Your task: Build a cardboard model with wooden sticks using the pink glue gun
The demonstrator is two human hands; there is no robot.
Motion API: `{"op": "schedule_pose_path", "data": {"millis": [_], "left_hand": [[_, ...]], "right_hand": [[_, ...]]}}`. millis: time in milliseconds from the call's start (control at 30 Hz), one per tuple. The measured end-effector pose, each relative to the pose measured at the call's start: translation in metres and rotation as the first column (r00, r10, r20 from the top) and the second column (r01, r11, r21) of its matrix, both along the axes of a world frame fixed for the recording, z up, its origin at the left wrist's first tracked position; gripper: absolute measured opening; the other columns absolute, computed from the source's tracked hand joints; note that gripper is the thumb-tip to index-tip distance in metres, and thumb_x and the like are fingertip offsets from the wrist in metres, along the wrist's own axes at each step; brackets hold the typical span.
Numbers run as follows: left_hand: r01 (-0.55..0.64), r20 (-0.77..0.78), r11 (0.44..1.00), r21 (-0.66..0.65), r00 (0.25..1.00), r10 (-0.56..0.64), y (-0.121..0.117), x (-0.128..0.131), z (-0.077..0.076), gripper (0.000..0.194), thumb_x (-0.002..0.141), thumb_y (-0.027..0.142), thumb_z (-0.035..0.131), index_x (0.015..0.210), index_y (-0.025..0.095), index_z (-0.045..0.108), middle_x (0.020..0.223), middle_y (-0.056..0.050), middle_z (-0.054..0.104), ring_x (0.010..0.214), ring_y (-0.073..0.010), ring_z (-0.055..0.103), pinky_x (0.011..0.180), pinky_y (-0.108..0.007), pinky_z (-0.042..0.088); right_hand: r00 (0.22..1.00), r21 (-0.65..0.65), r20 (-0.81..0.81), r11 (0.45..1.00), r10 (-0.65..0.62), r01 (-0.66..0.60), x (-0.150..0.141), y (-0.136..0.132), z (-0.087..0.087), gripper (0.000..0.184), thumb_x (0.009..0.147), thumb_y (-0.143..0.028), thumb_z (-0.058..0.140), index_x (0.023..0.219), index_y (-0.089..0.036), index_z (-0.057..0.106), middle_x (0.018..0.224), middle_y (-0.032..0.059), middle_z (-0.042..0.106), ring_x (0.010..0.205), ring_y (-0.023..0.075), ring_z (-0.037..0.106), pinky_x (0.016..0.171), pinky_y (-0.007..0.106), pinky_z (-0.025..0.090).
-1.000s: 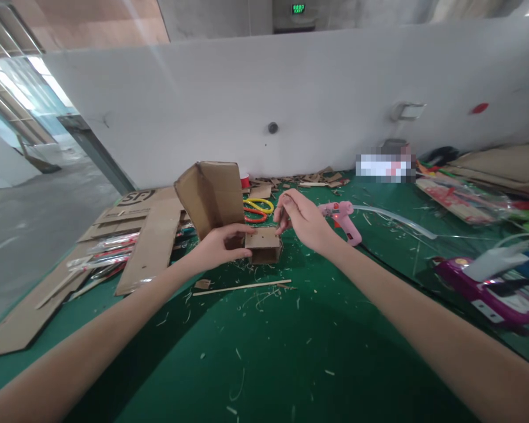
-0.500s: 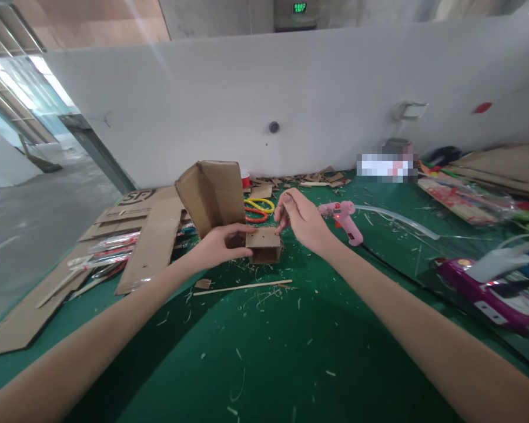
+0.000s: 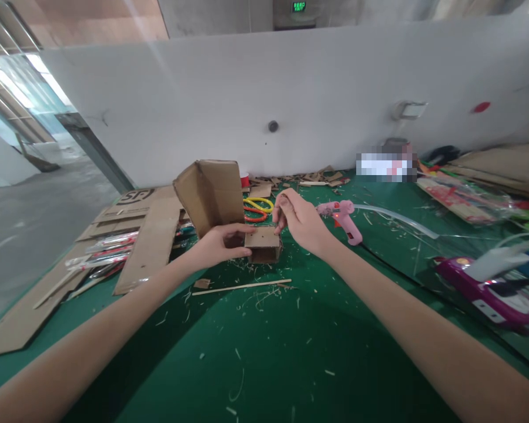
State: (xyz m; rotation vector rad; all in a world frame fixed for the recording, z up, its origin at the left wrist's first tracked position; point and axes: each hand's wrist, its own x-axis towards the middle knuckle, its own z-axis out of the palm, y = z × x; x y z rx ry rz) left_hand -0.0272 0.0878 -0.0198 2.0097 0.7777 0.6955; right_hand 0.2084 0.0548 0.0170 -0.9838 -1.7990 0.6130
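Observation:
A small open-ended cardboard box [image 3: 263, 237] with a few holes in its top stands on the green table [image 3: 273, 341]. My left hand [image 3: 218, 244] grips it from the left, fingers on top and thumb at the front edge. At the box's right back corner is my right hand [image 3: 297, 217], its fingers closed in a pinch with the tips by the top. Whatever is between those fingertips is too small to make out. Behind my left hand rises a taller folded cardboard piece [image 3: 216, 194]. A thin wooden stick [image 3: 242, 286] and a cardboard scrap [image 3: 201, 283] lie in front.
A pink glue gun [image 3: 346, 220] with its cord lies to the right, near a purple power strip [image 3: 480, 294]. Cardboard sheets [image 3: 152, 247] and packaged tools [image 3: 103, 252] cover the left. Yellow and orange loops [image 3: 258, 208] and cardboard scraps [image 3: 311, 179] lie behind.
The view shifts very slightly. My right hand's fingers have turned a little at the box's corner; my left hand and the box keep their places.

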Motion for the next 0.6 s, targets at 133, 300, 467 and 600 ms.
{"op": "schedule_pose_path", "data": {"millis": [133, 300, 467, 600], "left_hand": [[0.006, 0.011, 1.000, -0.009, 1.000, -0.006, 0.0000, 0.0005, 0.0003, 0.049, 0.077, 0.028, 0.075, 0.123, 0.021, 0.062, 0.133, -0.011, 0.062, 0.120, -0.0243, 0.061, 0.108, -0.048, 0.044], [0.008, 0.014, 1.000, -0.002, 1.000, -0.008, -0.0010, 0.0006, 0.0006, 0.048, 0.077, 0.028, 0.075, 0.123, 0.021, 0.061, 0.135, -0.011, 0.061, 0.121, -0.0248, 0.060, 0.109, -0.050, 0.043], [0.000, 0.009, 1.000, -0.001, 1.000, 0.000, -0.0023, 0.0017, 0.0024, 0.048, 0.077, 0.030, 0.075, 0.122, 0.019, 0.062, 0.135, -0.012, 0.061, 0.122, -0.0260, 0.060, 0.110, -0.051, 0.042], [0.000, -0.005, 1.000, 0.009, 1.000, 0.000, -0.0015, 0.0015, 0.0016, 0.051, 0.077, 0.032, 0.075, 0.124, 0.016, 0.061, 0.136, -0.013, 0.059, 0.124, -0.0257, 0.058, 0.111, -0.048, 0.041]], "right_hand": [[1.000, 0.004, 0.018, 1.000, 0.011, -0.011, -0.0004, -0.0008, 0.0009, 0.033, 0.102, -0.051, 0.028, 0.088, -0.024, 0.041, 0.074, -0.0018, 0.060, 0.054, 0.0088, 0.059, 0.058, 0.026, 0.048], [0.998, 0.031, 0.065, 0.999, 0.015, -0.018, 0.0011, -0.0021, 0.0011, 0.033, 0.103, -0.049, 0.026, 0.088, -0.024, 0.041, 0.075, -0.0014, 0.061, 0.056, 0.0089, 0.059, 0.061, 0.027, 0.047], [0.995, 0.047, 0.097, 0.999, 0.015, -0.019, 0.0024, -0.0020, 0.0008, 0.032, 0.104, -0.047, 0.026, 0.089, -0.023, 0.041, 0.076, -0.0014, 0.062, 0.057, 0.0086, 0.060, 0.062, 0.026, 0.046], [0.995, 0.038, 0.100, 0.999, 0.023, -0.027, 0.0034, -0.0007, -0.0002, 0.031, 0.104, -0.045, 0.027, 0.089, -0.023, 0.041, 0.076, -0.0015, 0.062, 0.058, 0.0086, 0.061, 0.062, 0.025, 0.046]]}}
